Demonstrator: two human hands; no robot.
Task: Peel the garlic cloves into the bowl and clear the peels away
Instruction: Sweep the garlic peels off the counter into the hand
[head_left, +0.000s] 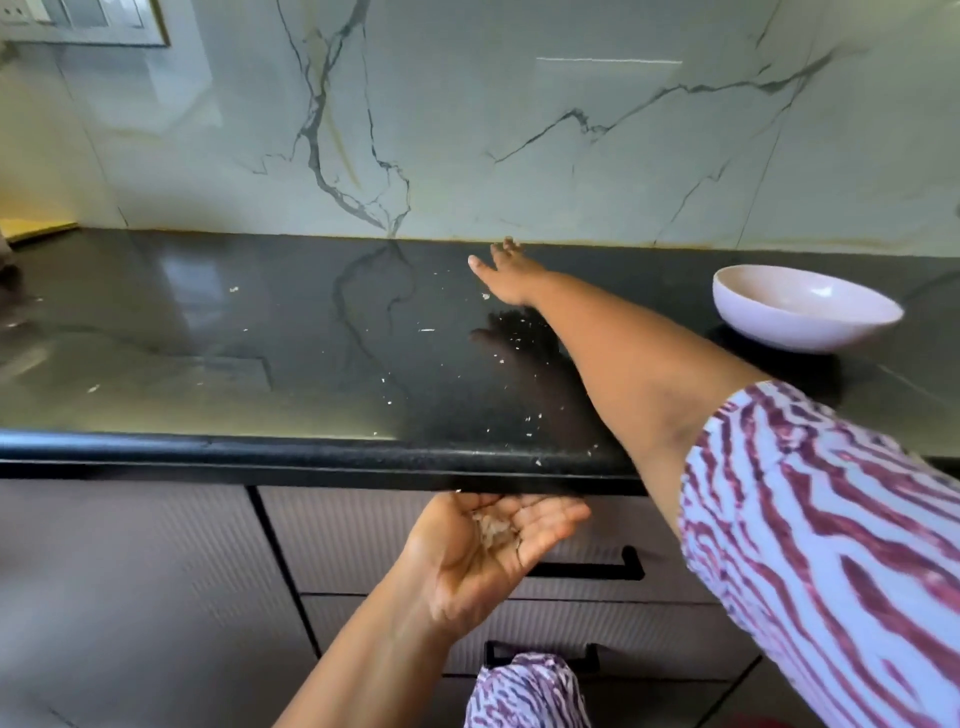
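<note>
- Right hand (506, 278) — arm stretched across the black countertop (218, 332) towards the marble-patterned wall, fingers straight and held loosely together, low over the surface near its back edge; whether the palm touches the stone cannot be told.
- Left hand (493, 540) — held palm up just below the counter's front edge, fingers relaxed and slightly cupped, a small heap of pale garlic peels (491, 527) lying in the palm.
- Peel scraps (511, 338) — small white flecks scattered over the countertop, thickest beneath and in front of the right forearm, a few at the front lip.
- Bowl (802, 312) — pale pink, standing on the counter to the right of the right arm, well apart from the hand; its contents are hidden by the rim.
- Drawer fronts with dark handles (587, 569) lie below the counter.
</note>
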